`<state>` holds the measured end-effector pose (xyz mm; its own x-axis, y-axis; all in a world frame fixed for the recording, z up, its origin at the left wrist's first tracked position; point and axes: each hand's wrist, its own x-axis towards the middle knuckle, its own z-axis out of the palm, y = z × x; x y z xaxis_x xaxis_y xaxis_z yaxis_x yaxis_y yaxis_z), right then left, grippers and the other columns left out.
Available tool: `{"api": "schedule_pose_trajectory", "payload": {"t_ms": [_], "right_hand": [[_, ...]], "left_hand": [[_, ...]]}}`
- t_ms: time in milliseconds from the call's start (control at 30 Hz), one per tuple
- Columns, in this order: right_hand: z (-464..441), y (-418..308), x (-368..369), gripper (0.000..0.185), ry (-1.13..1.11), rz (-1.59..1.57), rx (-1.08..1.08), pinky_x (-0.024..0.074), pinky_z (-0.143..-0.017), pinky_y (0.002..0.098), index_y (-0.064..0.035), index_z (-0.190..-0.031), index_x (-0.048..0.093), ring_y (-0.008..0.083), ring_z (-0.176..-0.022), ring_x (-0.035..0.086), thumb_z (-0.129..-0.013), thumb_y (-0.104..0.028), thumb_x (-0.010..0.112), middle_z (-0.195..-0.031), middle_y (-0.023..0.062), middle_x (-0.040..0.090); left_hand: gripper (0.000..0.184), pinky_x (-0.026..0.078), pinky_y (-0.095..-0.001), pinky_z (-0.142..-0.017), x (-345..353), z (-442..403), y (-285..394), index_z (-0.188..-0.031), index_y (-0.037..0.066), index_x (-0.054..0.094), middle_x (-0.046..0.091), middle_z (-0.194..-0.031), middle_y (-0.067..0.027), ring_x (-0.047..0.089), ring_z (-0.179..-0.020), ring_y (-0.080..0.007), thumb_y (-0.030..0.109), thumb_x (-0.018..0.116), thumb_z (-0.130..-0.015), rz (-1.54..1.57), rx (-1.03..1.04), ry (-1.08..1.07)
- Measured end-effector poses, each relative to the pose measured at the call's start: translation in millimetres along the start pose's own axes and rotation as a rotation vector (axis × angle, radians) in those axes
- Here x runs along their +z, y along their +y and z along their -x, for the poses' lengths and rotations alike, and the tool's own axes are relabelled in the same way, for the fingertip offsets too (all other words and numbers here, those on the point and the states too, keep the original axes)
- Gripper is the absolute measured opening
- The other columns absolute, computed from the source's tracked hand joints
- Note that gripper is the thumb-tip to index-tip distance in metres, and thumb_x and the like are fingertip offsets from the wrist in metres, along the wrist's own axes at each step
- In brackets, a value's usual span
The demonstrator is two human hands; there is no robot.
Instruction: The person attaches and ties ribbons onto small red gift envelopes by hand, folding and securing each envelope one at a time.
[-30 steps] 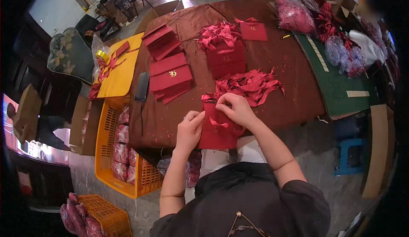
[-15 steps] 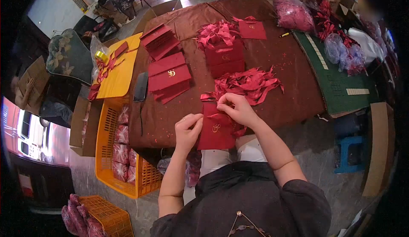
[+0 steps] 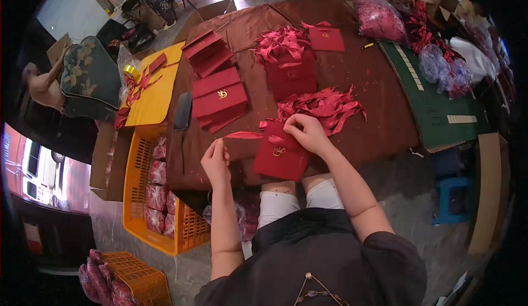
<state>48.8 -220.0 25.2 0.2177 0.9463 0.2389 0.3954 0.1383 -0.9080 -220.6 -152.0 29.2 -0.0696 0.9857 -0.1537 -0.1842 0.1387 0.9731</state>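
Observation:
A red bag with a gold logo (image 3: pixel 281 155) lies at the table's front edge. My left hand (image 3: pixel 216 162), left of the bag, pinches the end of a red ribbon (image 3: pixel 243 135) stretched out from the bag's upper part. My right hand (image 3: pixel 306 134) is closed at the bag's top right; whether it grips ribbon or bag edge is too small to tell. Just behind lies a heap of loose red ribbons (image 3: pixel 324 108). Further back stands a stack of red bags (image 3: pixel 291 78) topped with ribbons.
More red bags (image 3: pixel 220 100) and a dark phone (image 3: pixel 182 111) are at the left. A yellow board (image 3: pixel 157 97), an orange crate (image 3: pixel 133 196) and a green mat (image 3: pixel 440 108) flank the table (image 3: pixel 363 80). Other people are at the back and far left.
My left hand has moved left and slightly down, drawing the ribbon out from the bag. The bag has tilted and shifted slightly up. My right hand has moved slightly up and stays closed.

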Motion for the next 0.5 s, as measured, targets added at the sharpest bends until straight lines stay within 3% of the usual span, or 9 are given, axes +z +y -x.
{"api": "schedule_pose_trajectory", "payload": {"t_ms": [67,100,167,200,233,300,400,467,500], "right_hand": [[-2.8,3.0,6.5,0.016,0.02,0.101,0.028,0.0505,-0.069,0.0322,-0.0029,-0.092,0.069,0.0168,-0.077,0.065,-0.089,-0.018,0.072,-0.085,0.0069,0.069],[-3.8,4.4,10.4,0.016,0.018,0.101,0.028,0.0505,-0.069,0.0322,-0.0029,-0.092,0.069,0.0168,-0.077,0.065,-0.089,-0.018,0.072,-0.085,0.0069,0.069],[-8.4,11.8,18.1,0.018,0.125,0.25,-0.07,0.0517,-0.069,0.0375,-0.0044,-0.091,0.07,0.0253,-0.078,0.067,-0.087,-0.021,0.074,-0.086,0.0104,0.069],[-9.9,16.9,19.7,0.018,0.126,0.251,-0.068,0.0517,-0.069,0.0375,-0.0044,-0.091,0.07,0.0253,-0.078,0.067,-0.087,-0.021,0.074,-0.086,0.0104,0.069],[-11.9,21.1,20.9,0.019,0.161,0.306,-0.185,0.052,-0.07,0.0395,-0.0044,-0.091,0.07,0.0283,-0.08,0.067,-0.086,-0.022,0.075,-0.087,0.0116,0.069],[-12.5,18.7,15.7,0.019,0.253,0.36,-0.362,0.0523,-0.072,0.0379,-0.0043,-0.091,0.07,0.0279,-0.081,0.067,-0.087,-0.022,0.076,-0.087,0.0113,0.068],[2.3,-1.7,-12.7,0.016,0.499,0.202,-0.162,0.0512,-0.066,0.0344,-0.0044,-0.09,0.07,0.0229,-0.074,0.066,-0.089,-0.02,0.075,-0.083,0.01,0.067],[21.4,9.2,-32.8,0.03,0.461,0.362,0.112,0.0522,-0.068,0.0442,-0.0064,-0.09,0.071,0.034,-0.078,0.069,-0.091,-0.036,0.072,-0.084,0.013,0.07],[31.1,0.5,-39.3,0.036,0.385,0.456,0.207,0.0526,-0.067,0.045,-0.0061,-0.086,0.073,0.0342,-0.077,0.07,-0.091,-0.042,0.07,-0.079,0.0144,0.07]], "left_hand": [[0.024,0.038,-0.0192,-0.046,1.1,-10.2,-10.0,-0.112,-0.001,0.071,0.063,-0.076,0.0003,0.054,-0.055,-0.0053,0.018,0.068,-0.098,-0.044,0.141,0.069],[0.03,0.046,-0.0238,-0.056,2.9,-10.0,-10.0,-0.117,-0.001,0.067,0.065,-0.086,-0.0039,0.062,-0.071,-0.0115,0.021,0.07,-0.097,-0.204,0.218,0.065],[0.039,0.051,-0.034,-0.074,11.2,3.9,-19.5,-0.121,0.0,0.062,0.065,-0.1,-0.01,0.064,-0.094,-0.0227,0.023,0.075,-0.092,-0.681,0.618,0.193],[0.049,0.048,-0.0435,-0.089,10.4,8.7,-29.2,-0.123,0.004,0.061,0.062,-0.112,-0.0151,0.058,-0.107,-0.0327,0.03,0.08,-0.086,-0.759,0.63,0.066],[0.057,0.046,-0.0471,-0.094,24.1,35.4,-12.4,-0.121,0.006,0.062,0.062,-0.111,-0.0157,0.057,-0.105,-0.0371,0.038,0.084,-0.079,-0.929,0.533,-0.083],[0.066,0.047,-0.0466,-0.093,26.5,51.3,-37.6,-0.12,0.007,0.063,0.063,-0.109,-0.0153,0.056,-0.106,-0.0379,0.045,0.087,-0.071,-1.185,0.707,-0.175],[0.064,0.047,-0.0464,-0.092,23.7,53.8,-55.0,-0.119,0.006,0.063,0.063,-0.11,-0.0155,0.056,-0.106,-0.038,0.042,0.087,-0.071,-1.193,0.549,-0.171],[0.062,0.047,-0.0459,-0.092,25.4,59.6,-52.8,-0.119,0.006,0.063,0.063,-0.109,-0.0153,0.056,-0.105,-0.0379,0.039,0.087,-0.072,-1.156,0.579,-0.138],[0.062,0.047,-0.0456,-0.091,23.3,60.2,-55.1,-0.118,0.005,0.063,0.064,-0.109,-0.0151,0.056,-0.103,-0.0376,0.038,0.087,-0.072,-1.124,0.611,-0.126]]}}
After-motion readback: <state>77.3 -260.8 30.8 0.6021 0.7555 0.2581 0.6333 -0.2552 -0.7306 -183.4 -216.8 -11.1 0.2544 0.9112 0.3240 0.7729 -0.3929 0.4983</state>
